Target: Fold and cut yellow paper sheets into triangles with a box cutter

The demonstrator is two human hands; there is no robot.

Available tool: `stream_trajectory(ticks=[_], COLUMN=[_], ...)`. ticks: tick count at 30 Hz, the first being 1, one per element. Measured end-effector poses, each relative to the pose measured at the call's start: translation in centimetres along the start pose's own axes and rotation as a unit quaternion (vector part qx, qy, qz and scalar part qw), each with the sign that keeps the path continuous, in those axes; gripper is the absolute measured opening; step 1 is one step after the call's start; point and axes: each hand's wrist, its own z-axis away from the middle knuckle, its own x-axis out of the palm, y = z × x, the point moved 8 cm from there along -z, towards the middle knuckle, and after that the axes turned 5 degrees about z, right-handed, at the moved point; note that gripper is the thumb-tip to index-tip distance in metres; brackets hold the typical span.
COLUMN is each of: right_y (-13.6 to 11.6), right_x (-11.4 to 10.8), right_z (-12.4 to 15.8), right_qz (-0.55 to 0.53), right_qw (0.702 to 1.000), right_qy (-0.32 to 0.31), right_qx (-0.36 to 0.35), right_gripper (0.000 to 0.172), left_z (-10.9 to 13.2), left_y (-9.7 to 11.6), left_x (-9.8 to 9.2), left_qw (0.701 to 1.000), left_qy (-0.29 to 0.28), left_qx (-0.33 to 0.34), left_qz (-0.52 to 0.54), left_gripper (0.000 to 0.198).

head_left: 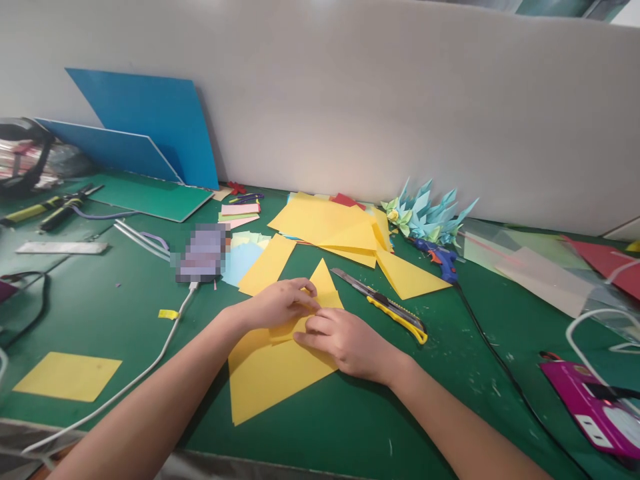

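My left hand (pixel 280 303) and my right hand (pixel 345 340) meet over a small piece of yellow paper (pixel 284 333), with the fingers of both bent and closed on it. Part of this piece is hidden under the fingers. Beneath it lies a larger yellow sheet (pixel 260 383), flat on the green table. A pointed yellow paper corner (pixel 323 277) sticks out just beyond my fingertips. To the right of it rests a yellow-and-black utility knife (pixel 395 313) with its blade extended; neither hand touches it.
Yellow sheets (pixel 330 223) are piled at the back. Blue paper flowers (pixel 430 213) and a blue glue gun (pixel 440 260) lie right of them. A cable (pixel 170 347) runs from a blurred phone (pixel 203 253). A pink power strip (pixel 595 407) sits at right, pliers (pixel 65 207) at left.
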Motion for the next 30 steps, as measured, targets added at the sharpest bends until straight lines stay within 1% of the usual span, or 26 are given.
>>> stream_trajectory(ticks=[6, 10, 13, 16, 19, 24, 27, 30], right_y=[-0.7, -1.1, -1.6, -1.9, -1.6, 0.0, 0.1, -0.2], right_x=[0.2, 0.7, 1.1, 1.2, 0.9, 0.3, 0.2, 0.2], right_z=[-1.1, -2.0, -2.7, -3.1, -2.5, -0.5, -0.1, -0.3], right_qz=[-0.01, -0.005, 0.004, 0.008, 0.008, 0.012, 0.006, -0.001], right_qw=[1.0, 0.999, 0.998, 0.999, 0.999, 1.0, 0.999, 0.999], right_qy=[-0.009, -0.035, -0.047, -0.042, -0.028, -0.001, 0.0, 0.0], right_qx=[-0.021, -0.031, -0.034, -0.028, -0.015, 0.029, 0.034, 0.034], right_gripper=[0.034, 0.039, 0.038, 0.037, 0.036, 0.035, 0.039, 0.041], left_z=[0.0, 0.0, 0.1, 0.1, 0.0, 0.0, 0.1, 0.1], left_y=[0.4, 0.3, 0.1, 0.0, 0.1, 0.2, 0.3, 0.5], left_x=[-0.1, -0.1, 0.0, 0.1, 0.0, -0.1, -0.2, -0.2], left_qw=[1.0, 1.0, 1.0, 0.999, 1.0, 1.0, 0.999, 0.998], left_qy=[-0.002, -0.007, -0.017, -0.022, -0.013, 0.001, 0.012, 0.016], left_qx=[0.003, -0.008, -0.017, -0.023, -0.011, 0.019, 0.034, 0.048], left_qz=[0.001, 0.009, 0.007, 0.001, 0.012, 0.018, 0.016, 0.02], left_gripper=[0.026, 0.028, 0.031, 0.031, 0.029, 0.029, 0.031, 0.03])
